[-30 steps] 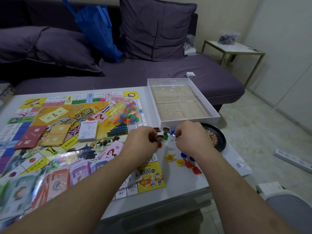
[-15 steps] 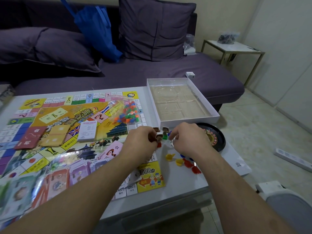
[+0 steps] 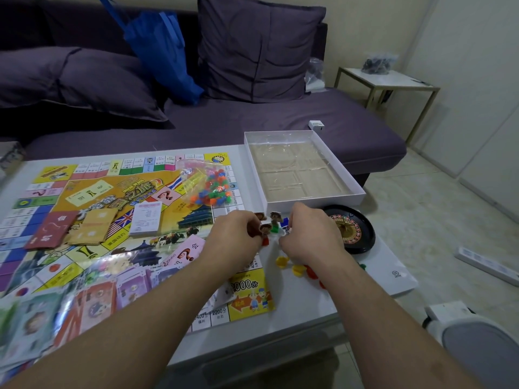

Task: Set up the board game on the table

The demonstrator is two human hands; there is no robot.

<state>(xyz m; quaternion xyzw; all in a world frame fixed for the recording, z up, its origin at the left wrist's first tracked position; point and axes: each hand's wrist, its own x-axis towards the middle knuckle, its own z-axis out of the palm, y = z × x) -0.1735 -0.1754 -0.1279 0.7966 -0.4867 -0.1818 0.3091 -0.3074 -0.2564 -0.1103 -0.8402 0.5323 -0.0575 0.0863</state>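
The colourful game board (image 3: 112,192) lies flat on the white table (image 3: 309,301). At its right edge my left hand (image 3: 233,237) pinches a cardboard character pawn (image 3: 265,230) that has a red base. My right hand (image 3: 311,234) is close beside it, with its fingertips pinched on a small piece that I cannot make out. Between the hands stand a pawn on a green base (image 3: 275,220) and a blue piece (image 3: 285,221). Loose yellow bases (image 3: 282,260) and red bases (image 3: 311,272) lie on the table under my right wrist.
A bag of coloured plastic houses (image 3: 213,189) and three card decks, red (image 3: 50,228), tan (image 3: 92,226) and white (image 3: 146,217), sit on the board. Wrapped paper money (image 3: 70,304) lies at the near left. The open white box (image 3: 361,193) and a black roulette wheel (image 3: 356,231) are on the right.
My right hand has shifted slightly left, closer to my left hand and the pawns. The left hand keeps its grip on the red-based pawn.
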